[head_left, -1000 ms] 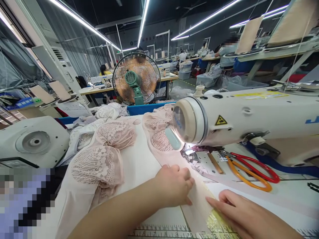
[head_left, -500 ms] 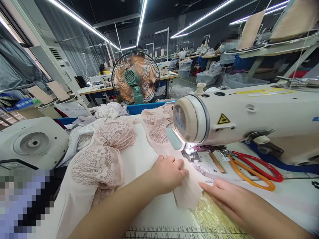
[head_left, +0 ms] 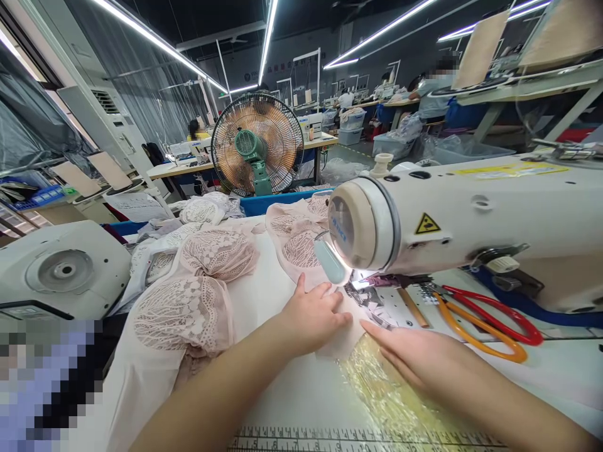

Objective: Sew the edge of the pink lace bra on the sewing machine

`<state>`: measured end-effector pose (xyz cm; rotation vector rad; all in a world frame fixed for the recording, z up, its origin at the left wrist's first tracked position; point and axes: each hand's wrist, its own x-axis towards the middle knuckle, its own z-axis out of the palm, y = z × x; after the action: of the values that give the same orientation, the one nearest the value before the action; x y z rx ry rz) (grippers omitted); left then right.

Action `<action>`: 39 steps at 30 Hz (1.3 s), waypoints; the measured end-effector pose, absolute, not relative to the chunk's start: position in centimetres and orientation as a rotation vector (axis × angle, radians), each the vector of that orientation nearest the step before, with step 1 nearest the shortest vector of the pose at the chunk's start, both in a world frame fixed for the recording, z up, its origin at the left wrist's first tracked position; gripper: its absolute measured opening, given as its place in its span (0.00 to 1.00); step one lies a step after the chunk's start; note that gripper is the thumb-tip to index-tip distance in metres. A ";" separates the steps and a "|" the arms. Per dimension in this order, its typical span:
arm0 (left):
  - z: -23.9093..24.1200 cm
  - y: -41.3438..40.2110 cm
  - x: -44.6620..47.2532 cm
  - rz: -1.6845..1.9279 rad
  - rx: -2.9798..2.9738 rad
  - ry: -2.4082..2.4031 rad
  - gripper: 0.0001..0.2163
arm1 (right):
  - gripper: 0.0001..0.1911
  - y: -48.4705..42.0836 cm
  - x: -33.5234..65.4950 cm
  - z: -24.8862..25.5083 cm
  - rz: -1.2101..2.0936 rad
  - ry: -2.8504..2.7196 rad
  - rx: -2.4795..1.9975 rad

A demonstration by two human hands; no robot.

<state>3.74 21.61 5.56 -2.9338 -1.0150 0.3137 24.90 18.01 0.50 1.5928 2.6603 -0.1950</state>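
Note:
A pale pink lace bra piece [head_left: 301, 250] runs across the white table to the lit needle area of the sewing machine [head_left: 452, 213]. On the plain fabric at its near end lies my left hand [head_left: 313, 317], palm down with fingers spread, left of the needle. My right hand [head_left: 407, 351] rests along the fabric's right edge with its fingers stretched out flat. Below it is a patch of clear, yellowish film [head_left: 377, 383]. The machine head and its light guard hide the needle. Part of the fabric is covered by my left hand.
More pink lace bras [head_left: 183, 307] are piled on the left, near a second machine head [head_left: 61, 270]. Red and orange handled scissors [head_left: 485, 320] lie on the right. A ruler tape [head_left: 301, 439] lines the front edge. A big fan [head_left: 257, 147] stands behind.
The fabric has slid away from me toward the needle, uncovering more yellowish film. My right hand has moved left and slightly forward. The fingers of my left hand have spread wider.

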 end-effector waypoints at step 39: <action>2.8 23.2 3.6 0.024 -2.932 -1.008 0.12 | 0.21 16.2 23.2 -1.8 0.575 2.844 1.779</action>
<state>3.63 23.23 2.84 -2.9321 -1.0083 0.0236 23.20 16.17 -1.83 1.7794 2.8437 0.5749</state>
